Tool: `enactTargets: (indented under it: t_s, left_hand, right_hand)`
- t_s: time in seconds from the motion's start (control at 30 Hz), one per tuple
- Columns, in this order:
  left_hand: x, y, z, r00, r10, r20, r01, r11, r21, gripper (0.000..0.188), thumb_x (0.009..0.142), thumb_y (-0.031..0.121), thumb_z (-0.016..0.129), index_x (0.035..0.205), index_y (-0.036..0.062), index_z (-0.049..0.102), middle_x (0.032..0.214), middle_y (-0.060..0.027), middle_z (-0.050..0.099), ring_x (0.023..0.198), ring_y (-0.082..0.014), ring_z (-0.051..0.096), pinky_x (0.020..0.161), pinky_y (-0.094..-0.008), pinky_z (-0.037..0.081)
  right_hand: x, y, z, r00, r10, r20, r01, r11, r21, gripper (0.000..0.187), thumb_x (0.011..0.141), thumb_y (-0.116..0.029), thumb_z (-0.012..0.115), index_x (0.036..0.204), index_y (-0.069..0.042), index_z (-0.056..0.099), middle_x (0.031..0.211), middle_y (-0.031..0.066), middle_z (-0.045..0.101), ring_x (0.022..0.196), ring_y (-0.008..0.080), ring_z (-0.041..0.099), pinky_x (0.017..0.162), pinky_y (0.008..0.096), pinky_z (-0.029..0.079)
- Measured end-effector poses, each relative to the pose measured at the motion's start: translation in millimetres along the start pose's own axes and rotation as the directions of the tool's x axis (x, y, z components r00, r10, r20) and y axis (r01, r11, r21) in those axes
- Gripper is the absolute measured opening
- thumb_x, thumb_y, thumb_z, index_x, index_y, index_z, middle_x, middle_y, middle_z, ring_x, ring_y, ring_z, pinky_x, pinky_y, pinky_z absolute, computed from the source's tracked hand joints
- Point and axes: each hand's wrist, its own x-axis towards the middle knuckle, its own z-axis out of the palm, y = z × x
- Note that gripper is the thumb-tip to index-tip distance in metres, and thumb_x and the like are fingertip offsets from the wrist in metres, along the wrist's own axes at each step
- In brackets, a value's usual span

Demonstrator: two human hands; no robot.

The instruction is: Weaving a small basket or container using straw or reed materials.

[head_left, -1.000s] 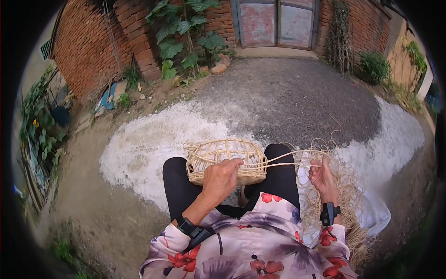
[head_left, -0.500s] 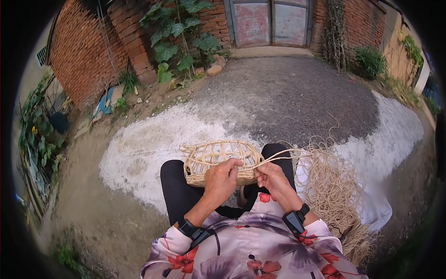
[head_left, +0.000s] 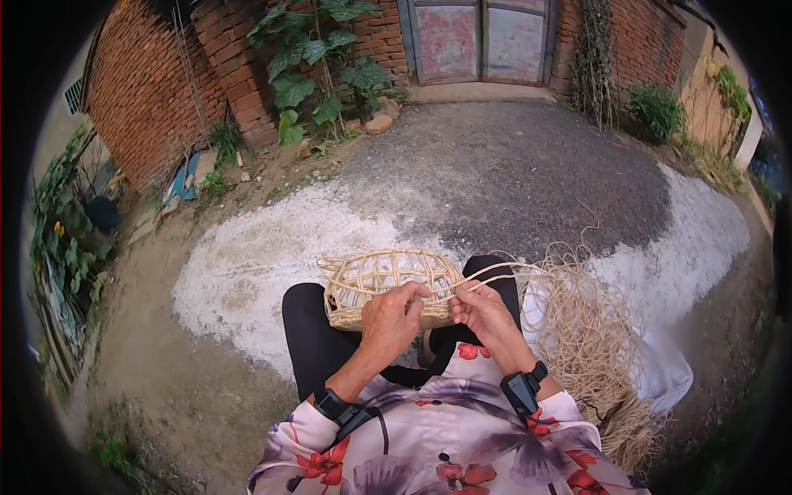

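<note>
A single view comes from a wide fisheye camera worn on the person's head, tilted down and forward. It sits close above the lap, so the left hand [head_left: 394, 318], the right hand [head_left: 487, 315] and the woven basket [head_left: 388, 285] fill the lower middle, forearms entering from the bottom edge. Farther off it takes in the gravel yard [head_left: 511, 173], a brick wall [head_left: 157, 91] and a double door [head_left: 483, 40]. Straight lines bow near the dark rim, where detail is probably unreliable.

Pretty tight spot: the woven basket [head_left: 388, 285] fills the lap between the knees, and a tangled straw pile [head_left: 590, 338] crowds the right side. Left of the basket it's open gravel ground [head_left: 239, 272], same ahead.
</note>
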Motion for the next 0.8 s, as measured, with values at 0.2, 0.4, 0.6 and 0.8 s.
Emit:
enactTargets:
  t_s: [0.2,0.4,0.6,0.8]
  left_hand:
    - [0,-9,6,0.997,0.056,-0.055,-0.057,0.998,-0.024,0.017,0.084,0.009,0.061,0.099,0.0106,0.069,0.076,-0.0115,0.069,0.067,-0.0221,0.068,0.061,-0.0352,0.051]
    - [1,-9,16,0.989,-0.053,-0.138,0.053,0.999,-0.004,0.018,0.081,0.007,0.060,0.097,0.0124,0.067,0.067,-0.0070,0.066,0.055,-0.0206,0.062,0.054,-0.0351,0.046]
    - [0,-16,12,0.966,-0.113,-0.233,0.081,0.987,-0.141,0.019,0.080,0.006,0.060,0.096,0.0152,0.062,0.060,-0.0065,0.062,0.056,-0.0252,0.062,0.054,-0.0394,0.045]
    - [-4,-28,-12,0.969,-0.190,-0.159,0.092,0.873,-0.479,0.014,0.082,-0.001,0.060,0.095,0.0038,0.059,0.062,-0.0026,0.060,0.056,-0.0056,0.053,0.052,-0.0239,0.041]
  right_hand:
    - [-2,5,7,0.998,-0.048,-0.039,0.034,0.954,-0.297,0.006,0.089,-0.007,0.063,0.090,-0.004,0.058,0.075,0.0043,0.062,0.063,0.0118,0.059,0.056,0.0241,0.048]
    - [10,17,34,0.861,-0.493,0.122,0.329,0.360,-0.873,0.018,0.079,-0.002,0.064,0.092,0.000,0.052,0.071,0.0116,0.057,0.062,0.0252,0.059,0.059,0.0386,0.048]
    - [17,21,54,0.778,-0.604,0.175,0.209,-0.015,-0.978,0.031,0.077,-0.003,0.064,0.103,-0.002,0.047,0.071,0.0148,0.059,0.068,0.0389,0.061,0.066,0.0476,0.048]
    - [7,3,68,0.902,-0.430,-0.035,0.231,0.550,-0.803,0.033,0.074,0.000,0.063,0.103,-0.002,0.048,0.070,0.0110,0.060,0.061,0.0263,0.061,0.061,0.0392,0.049]
